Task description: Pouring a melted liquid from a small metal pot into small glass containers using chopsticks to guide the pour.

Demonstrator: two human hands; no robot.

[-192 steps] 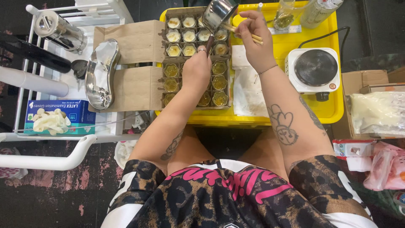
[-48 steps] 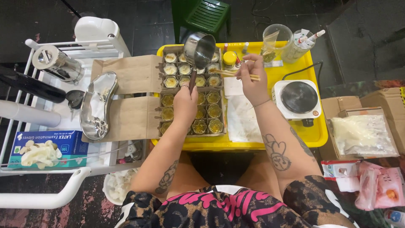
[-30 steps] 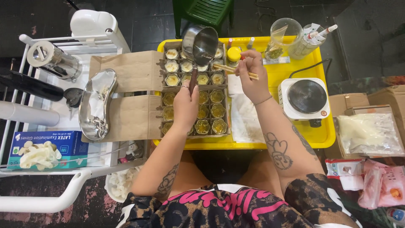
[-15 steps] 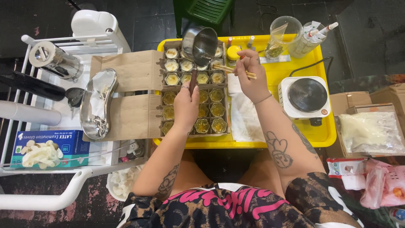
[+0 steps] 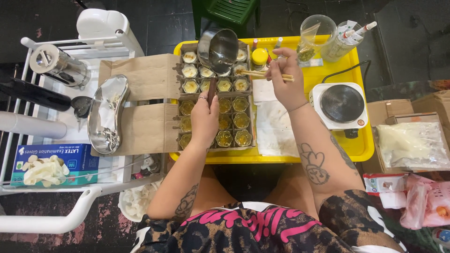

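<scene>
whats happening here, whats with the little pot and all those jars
A seated person tilts a small metal pot by its handle with the left hand over a cardboard box of small glass jars. The far rows look filled with pale stuff; the nearer ones look empty. The right hand holds wooden sticks over the box. A hot plate sits on the yellow tray.

A small steel saucepan [image 5: 218, 49] is tilting over the glass jars [image 5: 215, 98]; wooden chopsticks [image 5: 267, 75] are lying level beside it.
</scene>
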